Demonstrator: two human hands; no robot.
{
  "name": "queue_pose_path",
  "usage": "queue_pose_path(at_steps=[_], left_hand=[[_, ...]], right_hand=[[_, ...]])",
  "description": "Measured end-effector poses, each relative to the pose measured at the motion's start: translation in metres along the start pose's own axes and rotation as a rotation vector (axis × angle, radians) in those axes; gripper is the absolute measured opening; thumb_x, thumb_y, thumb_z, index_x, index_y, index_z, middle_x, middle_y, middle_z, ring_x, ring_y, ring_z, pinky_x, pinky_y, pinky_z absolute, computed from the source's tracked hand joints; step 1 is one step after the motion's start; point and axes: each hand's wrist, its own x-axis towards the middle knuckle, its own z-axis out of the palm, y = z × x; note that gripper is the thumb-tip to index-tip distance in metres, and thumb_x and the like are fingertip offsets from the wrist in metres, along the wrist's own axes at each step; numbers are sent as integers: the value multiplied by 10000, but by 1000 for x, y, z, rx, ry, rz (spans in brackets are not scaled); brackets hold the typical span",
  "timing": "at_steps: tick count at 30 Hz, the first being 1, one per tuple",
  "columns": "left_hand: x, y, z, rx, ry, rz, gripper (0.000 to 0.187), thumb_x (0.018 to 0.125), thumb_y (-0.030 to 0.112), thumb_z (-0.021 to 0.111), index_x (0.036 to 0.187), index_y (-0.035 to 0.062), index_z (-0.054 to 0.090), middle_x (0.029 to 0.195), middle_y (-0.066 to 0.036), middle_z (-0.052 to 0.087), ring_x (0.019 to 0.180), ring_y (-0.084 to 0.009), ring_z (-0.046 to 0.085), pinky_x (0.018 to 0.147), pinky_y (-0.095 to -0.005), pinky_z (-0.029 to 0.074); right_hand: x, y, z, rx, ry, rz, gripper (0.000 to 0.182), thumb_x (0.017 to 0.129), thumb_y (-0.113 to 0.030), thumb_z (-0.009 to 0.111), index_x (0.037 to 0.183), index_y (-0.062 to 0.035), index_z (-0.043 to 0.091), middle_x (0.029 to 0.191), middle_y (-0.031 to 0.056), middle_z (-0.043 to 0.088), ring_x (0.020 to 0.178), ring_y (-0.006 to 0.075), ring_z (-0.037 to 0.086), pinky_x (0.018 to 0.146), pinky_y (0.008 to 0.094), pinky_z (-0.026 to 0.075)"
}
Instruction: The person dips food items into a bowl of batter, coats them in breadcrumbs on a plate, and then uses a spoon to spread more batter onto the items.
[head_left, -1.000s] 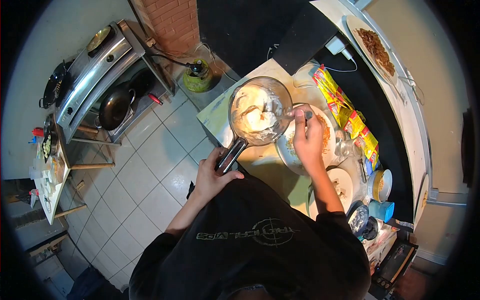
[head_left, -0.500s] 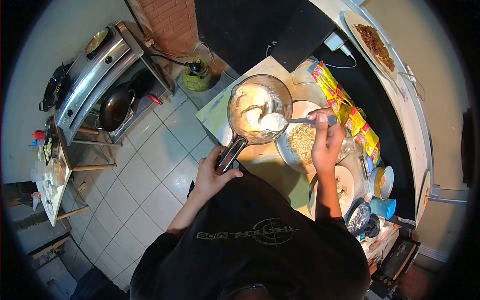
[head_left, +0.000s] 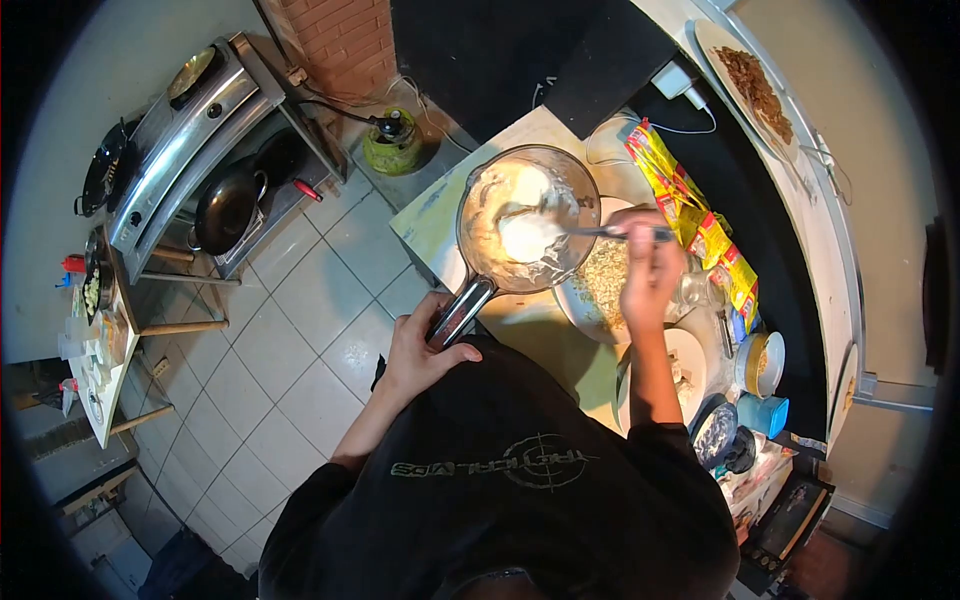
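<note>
My left hand [head_left: 415, 340] is closed around the handle of a saucepan [head_left: 578, 190] that sits over the table. Inside the pan is a thick white, creamy mixture [head_left: 528, 238], smeared up the wall. My right hand [head_left: 648, 275], slightly blurred, grips a spoon [head_left: 598, 231] by its handle; the spoon's bowl is down in the mixture and hard to make out. Partly under the pan's right side, a white plate [head_left: 568, 305] carries chopped, pale crumbly pieces [head_left: 603, 280]. A second plate [head_left: 697, 350] with whitish chunks lies beside my right forearm.
Yellow-red packets [head_left: 705, 235] hang along the table's right side. Several containers, including a blue one [head_left: 763, 414], stand near my right elbow. A plate of brown shreds [head_left: 755, 95] rests on the ledge. To the left are a stove [head_left: 190, 150] and a green gas cylinder [head_left: 392, 150].
The spoon has dipped from above the pan's right part, where it carried a white lump, into the mixture. The saucepan has shifted slightly right; my left hand keeps its hold.
</note>
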Motion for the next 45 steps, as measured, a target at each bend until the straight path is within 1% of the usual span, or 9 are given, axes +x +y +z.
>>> queue_pose_path(at_steps=[5, 9, 12, 23, 29, 35, 38, 42, 45], left_hand=[[3, 3, 2, 50, 63, 14, 656, 641, 415, 880, 1042, 12, 554, 621, -51, 510, 544, -125, 427, 547, -257, 402], [5, 9, 3, 116, 59, -53, 673, 647, 422, 876, 1058, 5, 542, 606, -66, 516, 525, -139, 449, 543, -271, 416], [6, 5, 4, 139, 73, -76, 696, 647, 434, 874, 1070, -1, 533, 593, -72, 521, 518, -145, 471, 546, -286, 432], [7, 9, 3, 92, 84, -23, 690, 643, 443, 876, 1051, -3, 543, 643, -48, 562, 536, -117, 477, 536, -285, 434], [7, 13, 6, 113, 61, -17, 675, 652, 451, 870, 1040, 5, 546, 633, -52, 542, 526, -116, 454, 508, -277, 406], [8, 16, 8, 116, 89, 0, 685, 653, 460, 867, 1042, -2, 544, 672, -69, 577, 543, -132, 496, 543, -272, 442], [7, 18, 4, 115, 65, -30, 687, 648, 449, 872, 1047, -5, 545, 692, -74, 593, 562, -126, 514, 571, -271, 458], [6, 14, 4, 74, 58, -15, 681, 645, 431, 880, 1051, -4, 547, 693, -72, 594, 567, -112, 505, 570, -266, 451], [4, 9, 5, 18, 49, -3, 659, 643, 410, 887, 1041, 6, 551, 643, -51, 553, 548, -98, 463, 543, -249, 415]], right_hand=[[-2, -2, 12, -143, -224, -312, 41, 849, -31, 580, 824, -3, 597, 793, 130, 626, 696, 286, 545, 681, 374, 434], [-18, -13, 23, -336, -320, -500, 171, 674, -33, 621, 843, -22, 602, 872, 131, 615, 757, 287, 553, 674, 391, 429], [-33, -20, 36, -463, -324, -494, 105, 742, 1, 607, 846, -15, 609, 833, 126, 624, 744, 283, 560, 675, 388, 430], [-38, -17, 47, -408, -323, -576, 237, 640, -45, 630, 876, -25, 628, 907, 99, 619, 810, 271, 567, 699, 386, 437], [-43, -17, 53, -475, -174, -450, 90, 763, 0, 591, 848, -24, 603, 852, 121, 619, 767, 283, 557, 687, 353, 429], [-40, 5, 49, 91, 228, 250, 278, 1025, -210, 469, 874, -5, 581, 800, 25, 587, 741, 89, 500, 677, 258, 381], [-36, 27, 29, 360, 304, 516, 262, 1019, -221, 491, 888, -19, 594, 812, 16, 574, 712, 79, 470, 671, 249, 379], [-27, 32, 10, 513, 332, 397, 245, 1012, -223, 509, 919, -15, 599, 846, 23, 571, 704, 90, 460, 686, 236, 399], [-24, 25, 5, 267, 288, 210, 239, 1010, -212, 508, 938, -2, 599, 884, 55, 604, 765, 115, 517, 740, 267, 432]])
